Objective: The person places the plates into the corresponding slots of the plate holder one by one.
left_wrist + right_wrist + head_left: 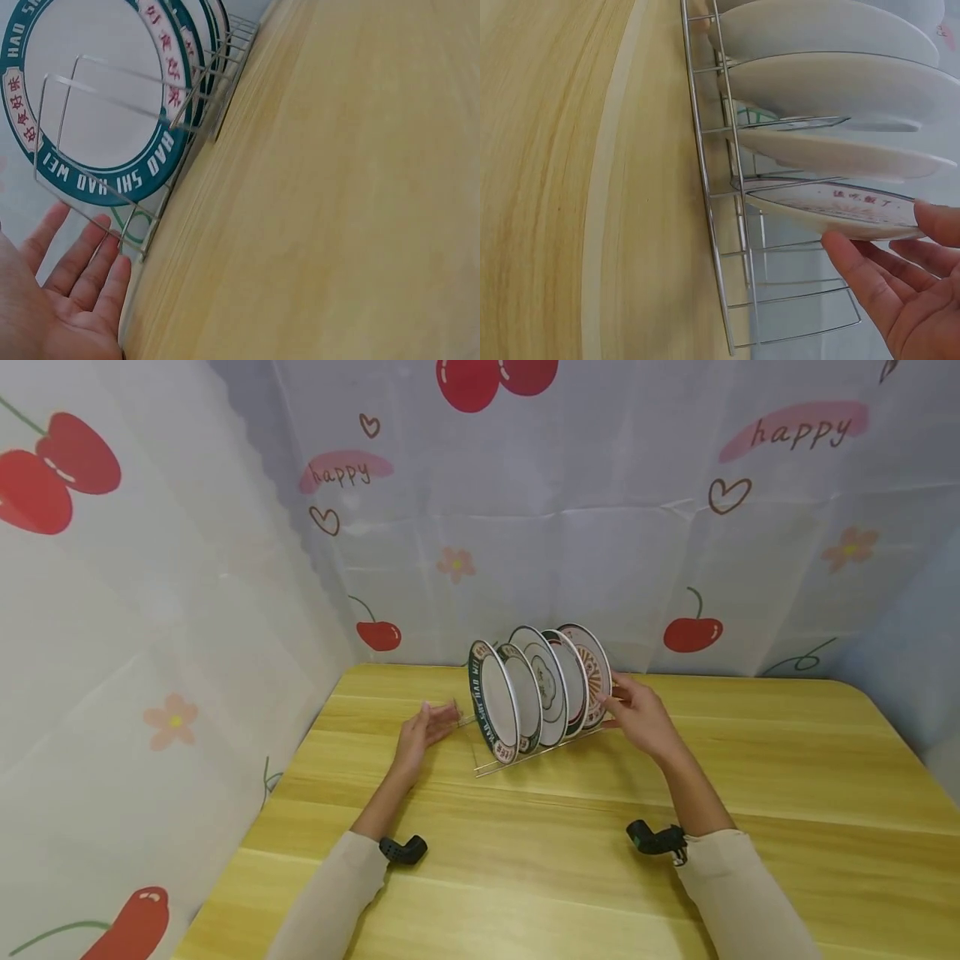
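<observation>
A silver wire dish rack [489, 770] stands on the wooden table, with several round plates upright in a row in it. My right hand [645, 718] pinches the rim of the rightmost plate [594, 667], thumb on its patterned face and fingers behind; this plate [817, 217] sits between the rack's wires in the right wrist view. At the rack's left end is my left hand [417, 742], its fingers extended. In the left wrist view its fingertips [99, 222] meet or nearly meet the rack wire, below the green-rimmed plate [94, 90] with lettering; contact is unclear.
Behind the rack hangs a pale curtain [540, 560] printed with cherries, and another sheet [150, 635] covers the left side. The table [525, 860] extends toward me and to the right. Past the held plate, the rack has further wire slots [802, 315].
</observation>
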Available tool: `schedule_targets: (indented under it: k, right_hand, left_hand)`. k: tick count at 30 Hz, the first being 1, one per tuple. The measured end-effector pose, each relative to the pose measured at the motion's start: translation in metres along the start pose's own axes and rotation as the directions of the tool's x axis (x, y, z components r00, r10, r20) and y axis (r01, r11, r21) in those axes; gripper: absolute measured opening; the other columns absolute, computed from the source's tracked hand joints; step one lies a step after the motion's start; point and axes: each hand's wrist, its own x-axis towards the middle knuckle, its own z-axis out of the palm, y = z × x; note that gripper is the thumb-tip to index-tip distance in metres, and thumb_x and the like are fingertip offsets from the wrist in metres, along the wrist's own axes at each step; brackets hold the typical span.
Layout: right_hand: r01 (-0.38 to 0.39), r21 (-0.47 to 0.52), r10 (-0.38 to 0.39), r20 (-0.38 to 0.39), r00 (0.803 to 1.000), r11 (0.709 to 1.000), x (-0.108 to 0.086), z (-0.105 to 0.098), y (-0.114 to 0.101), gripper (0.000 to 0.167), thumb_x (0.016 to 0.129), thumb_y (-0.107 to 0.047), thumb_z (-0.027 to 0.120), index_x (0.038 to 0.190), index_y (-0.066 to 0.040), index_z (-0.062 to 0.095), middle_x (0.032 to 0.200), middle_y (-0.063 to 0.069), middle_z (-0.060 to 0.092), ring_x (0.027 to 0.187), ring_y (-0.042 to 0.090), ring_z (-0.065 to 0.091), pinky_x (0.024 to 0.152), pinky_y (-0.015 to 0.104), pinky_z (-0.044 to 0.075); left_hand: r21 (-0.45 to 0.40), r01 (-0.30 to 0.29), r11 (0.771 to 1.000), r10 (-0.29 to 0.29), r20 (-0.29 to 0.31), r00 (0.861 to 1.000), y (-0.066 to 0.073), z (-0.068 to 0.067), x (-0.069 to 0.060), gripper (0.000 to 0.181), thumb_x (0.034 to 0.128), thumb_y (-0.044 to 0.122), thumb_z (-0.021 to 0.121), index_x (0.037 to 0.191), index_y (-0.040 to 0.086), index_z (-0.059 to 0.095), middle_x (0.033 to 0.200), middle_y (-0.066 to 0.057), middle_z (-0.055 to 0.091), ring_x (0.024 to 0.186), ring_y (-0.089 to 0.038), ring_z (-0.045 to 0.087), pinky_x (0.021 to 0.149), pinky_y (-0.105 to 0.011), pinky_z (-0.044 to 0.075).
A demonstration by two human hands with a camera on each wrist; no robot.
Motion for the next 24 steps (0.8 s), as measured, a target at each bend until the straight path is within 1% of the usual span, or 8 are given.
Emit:
schedule_targets:
  k: [4, 7, 11, 14, 18, 20, 22, 24]
  right_hand:
    - [-0.03, 0.016, 0.03, -0.021, 0.999, 0.999, -0.001, -0.0024, 0.0014, 0.049, 0.11, -0.015, 0.047, 0.155, 0.0, 0.036, 0.138, 0.034, 0.053, 0.121, 0.046, 0.057, 0.086, 0.046, 0.06]
    - [-0.027, 0.012, 0.028, -0.036, 0.999, 1.0, -0.0013, -0.0032, 0.0038, 0.046, 0.111, -0.017, 0.045, 0.153, 0.002, 0.04, 0.136, 0.032, 0.055, 0.122, 0.045, 0.057, 0.088, 0.05, 0.059]
    - [-0.027, 0.002, 0.027, -0.059, 0.998, 1.0, -0.0005, -0.0036, 0.0064, 0.043, 0.111, -0.018, 0.043, 0.149, 0.003, 0.045, 0.133, 0.031, 0.057, 0.118, 0.041, 0.058, 0.086, 0.048, 0.06]
    - [-0.037, 0.011, 0.038, -0.068, 0.997, 0.999, -0.0005, -0.0022, 0.008, 0.042, 0.112, -0.018, 0.041, 0.148, 0.002, 0.046, 0.13, 0.03, 0.058, 0.112, 0.035, 0.06, 0.083, 0.047, 0.062]
    - [-0.043, 0.021, 0.044, -0.068, 0.997, 0.999, -0.0005, 0.0, 0.0096, 0.042, 0.112, -0.018, 0.04, 0.148, 0.003, 0.047, 0.127, 0.03, 0.058, 0.106, 0.029, 0.061, 0.08, 0.047, 0.062]
    - [-0.048, 0.006, 0.048, -0.065, 0.997, 0.999, -0.0004, -0.0004, 0.0088, 0.042, 0.112, -0.018, 0.04, 0.148, 0.003, 0.046, 0.127, 0.031, 0.058, 0.107, 0.031, 0.061, 0.08, 0.046, 0.063]
    - [-0.065, -0.02, 0.063, -0.059, 0.996, 0.998, -0.0005, -0.0025, 0.0066, 0.044, 0.112, -0.019, 0.041, 0.149, 0.002, 0.045, 0.129, 0.032, 0.058, 0.11, 0.037, 0.061, 0.081, 0.046, 0.062]
    - [-0.08, -0.061, 0.077, -0.049, 0.996, 0.995, -0.0008, -0.0059, 0.0026, 0.047, 0.111, -0.021, 0.042, 0.152, 0.002, 0.04, 0.134, 0.033, 0.056, 0.117, 0.042, 0.06, 0.084, 0.047, 0.061]
  left_hand:
    - [0.004, 0.015, 1.0, -0.015, 0.011, 1.0, -0.0004, 0.0, -0.0023, 0.073, 0.1094, 0.051, 0.036, 0.12, -0.013, 0.067, 0.118, -0.025, 0.07, 0.109, -0.034, 0.07, 0.096, -0.051, 0.055]
    - [0.011, 0.025, 1.0, -0.025, 0.018, 1.0, -0.0005, 0.0003, -0.0038, 0.072, 0.1083, 0.052, 0.039, 0.112, -0.013, 0.071, 0.109, -0.021, 0.074, 0.099, -0.03, 0.074, 0.091, -0.05, 0.058]
    - [0.026, 0.036, 0.999, -0.037, 0.049, 0.998, 0.0006, 0.0006, -0.0042, 0.068, 0.1073, 0.05, 0.045, 0.106, -0.01, 0.075, 0.102, -0.015, 0.077, 0.094, -0.025, 0.076, 0.089, -0.047, 0.06]
    - [0.041, 0.041, 0.998, -0.044, 0.074, 0.996, 0.0012, 0.0004, -0.0056, 0.065, 0.1065, 0.048, 0.049, 0.103, -0.011, 0.075, 0.099, -0.014, 0.077, 0.092, -0.023, 0.076, 0.088, -0.043, 0.061]
    - [0.071, 0.045, 0.996, -0.051, 0.082, 0.995, 0.0016, 0.0002, -0.0082, 0.062, 0.1057, 0.046, 0.052, 0.098, -0.011, 0.076, 0.094, -0.014, 0.077, 0.088, -0.021, 0.076, 0.085, -0.037, 0.062]
    - [0.088, 0.037, 0.995, -0.045, 0.094, 0.995, 0.0019, 0.0009, -0.0086, 0.06, 0.1065, 0.043, 0.052, 0.097, -0.011, 0.076, 0.093, -0.014, 0.077, 0.087, -0.022, 0.077, 0.084, -0.037, 0.062]
    - [0.096, 0.022, 0.995, -0.032, 0.112, 0.993, 0.0018, 0.002, -0.008, 0.057, 0.1082, 0.039, 0.05, 0.099, -0.011, 0.076, 0.092, -0.015, 0.077, 0.086, -0.023, 0.077, 0.084, -0.037, 0.062]
    - [0.088, 0.011, 0.996, -0.021, 0.116, 0.993, 0.0023, 0.0023, -0.007, 0.053, 0.1097, 0.034, 0.048, 0.102, -0.011, 0.075, 0.092, -0.016, 0.077, 0.086, -0.025, 0.077, 0.084, -0.039, 0.062]
